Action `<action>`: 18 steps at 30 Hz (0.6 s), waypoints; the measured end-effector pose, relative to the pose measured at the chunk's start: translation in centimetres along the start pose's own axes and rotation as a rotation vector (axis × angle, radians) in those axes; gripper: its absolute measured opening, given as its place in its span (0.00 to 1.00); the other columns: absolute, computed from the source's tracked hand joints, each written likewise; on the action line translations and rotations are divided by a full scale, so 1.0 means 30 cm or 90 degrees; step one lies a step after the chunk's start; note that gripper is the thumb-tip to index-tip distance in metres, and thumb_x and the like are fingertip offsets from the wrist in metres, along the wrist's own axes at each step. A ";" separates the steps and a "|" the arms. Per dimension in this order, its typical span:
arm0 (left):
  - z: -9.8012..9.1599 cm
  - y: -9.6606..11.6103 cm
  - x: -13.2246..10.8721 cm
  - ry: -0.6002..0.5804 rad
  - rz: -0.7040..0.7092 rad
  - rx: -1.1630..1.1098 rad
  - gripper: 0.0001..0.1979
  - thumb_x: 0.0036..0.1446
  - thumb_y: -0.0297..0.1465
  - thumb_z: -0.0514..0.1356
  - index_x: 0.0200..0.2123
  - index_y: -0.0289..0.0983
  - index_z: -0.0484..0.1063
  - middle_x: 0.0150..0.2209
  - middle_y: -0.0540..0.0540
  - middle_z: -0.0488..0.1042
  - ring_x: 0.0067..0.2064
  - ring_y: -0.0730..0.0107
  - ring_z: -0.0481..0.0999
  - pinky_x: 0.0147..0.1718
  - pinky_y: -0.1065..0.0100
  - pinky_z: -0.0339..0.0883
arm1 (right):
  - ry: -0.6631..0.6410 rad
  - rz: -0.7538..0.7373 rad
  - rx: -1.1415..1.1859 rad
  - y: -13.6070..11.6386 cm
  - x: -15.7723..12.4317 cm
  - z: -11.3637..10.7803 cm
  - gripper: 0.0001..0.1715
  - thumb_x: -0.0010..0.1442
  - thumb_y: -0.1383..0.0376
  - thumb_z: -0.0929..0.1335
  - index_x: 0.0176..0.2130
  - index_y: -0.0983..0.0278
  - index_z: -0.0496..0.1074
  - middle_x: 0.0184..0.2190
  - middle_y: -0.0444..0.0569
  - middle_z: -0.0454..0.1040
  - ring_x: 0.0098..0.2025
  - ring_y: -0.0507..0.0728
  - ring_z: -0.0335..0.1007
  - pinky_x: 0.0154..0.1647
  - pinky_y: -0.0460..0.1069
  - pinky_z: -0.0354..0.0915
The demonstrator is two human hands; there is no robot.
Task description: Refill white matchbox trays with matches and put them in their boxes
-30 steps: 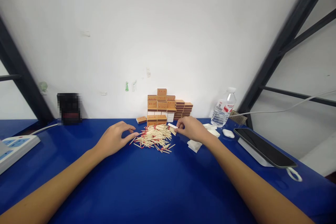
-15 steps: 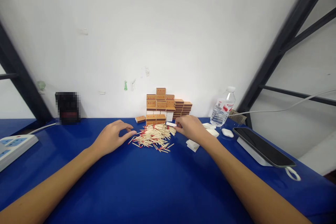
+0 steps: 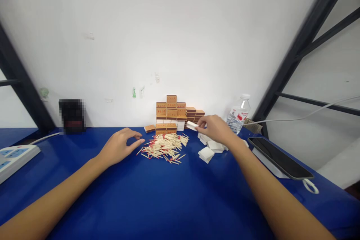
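Between thumb and fingers, my right hand (image 3: 213, 128) pinches a small white matchbox tray (image 3: 192, 125), raised above the right end of the match pile. Below that hand lie several more white trays (image 3: 206, 153), loosely heaped on the blue table. My left hand (image 3: 123, 145) rests at the left edge of a pile of loose red-tipped matches (image 3: 167, 146), thumb and fingers apart and nothing between them. Behind the pile, orange matchboxes (image 3: 171, 112) are stacked against the wall, with some white ones in a lower row. One matchbox (image 3: 149, 128) lies alone left of the stack.
A water bottle (image 3: 239, 114) stands at the back right. A phone (image 3: 279, 157) leans on a white stand near the right edge, with a cable behind. At the left are a white power strip (image 3: 19, 159) and a blurred black object (image 3: 72, 116).
My right hand has moved right and slightly up with the white tray, away from the matches. More of the white heap shows. My left hand has stayed almost still.
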State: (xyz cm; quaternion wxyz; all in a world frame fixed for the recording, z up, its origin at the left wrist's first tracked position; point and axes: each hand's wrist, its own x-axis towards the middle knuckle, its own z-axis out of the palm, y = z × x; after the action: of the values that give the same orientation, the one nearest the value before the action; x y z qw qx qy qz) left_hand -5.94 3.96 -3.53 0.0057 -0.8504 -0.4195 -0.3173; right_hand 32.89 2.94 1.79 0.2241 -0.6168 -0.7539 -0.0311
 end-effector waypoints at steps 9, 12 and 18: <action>0.078 -0.073 0.126 -0.049 -0.013 0.054 0.28 0.62 0.50 0.61 0.56 0.36 0.74 0.51 0.36 0.80 0.51 0.51 0.79 0.50 0.54 0.72 | -0.222 0.177 0.197 0.326 -0.039 -0.170 0.16 0.52 0.53 0.74 0.31 0.64 0.82 0.28 0.50 0.80 0.28 0.56 0.71 0.27 0.48 0.63; 0.117 -0.083 0.167 -0.058 -0.019 0.070 0.27 0.62 0.49 0.60 0.55 0.35 0.74 0.52 0.34 0.80 0.52 0.50 0.79 0.51 0.54 0.70 | -0.265 0.172 0.199 0.347 -0.054 -0.176 0.18 0.51 0.51 0.75 0.30 0.63 0.83 0.27 0.50 0.79 0.28 0.55 0.70 0.28 0.48 0.64; 0.151 -0.074 0.223 -0.105 -0.071 0.099 0.28 0.61 0.48 0.61 0.54 0.32 0.75 0.52 0.33 0.79 0.52 0.49 0.78 0.50 0.56 0.69 | -0.328 0.128 0.203 0.307 -0.058 -0.178 0.24 0.51 0.47 0.75 0.37 0.64 0.84 0.28 0.50 0.78 0.29 0.55 0.70 0.30 0.48 0.65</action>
State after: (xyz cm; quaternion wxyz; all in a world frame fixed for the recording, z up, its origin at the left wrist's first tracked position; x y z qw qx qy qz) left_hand -2.11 11.39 -4.08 0.0196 -0.8461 -0.4882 -0.2130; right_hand 43.43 1.80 3.80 0.1218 -0.6329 -0.7166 0.2666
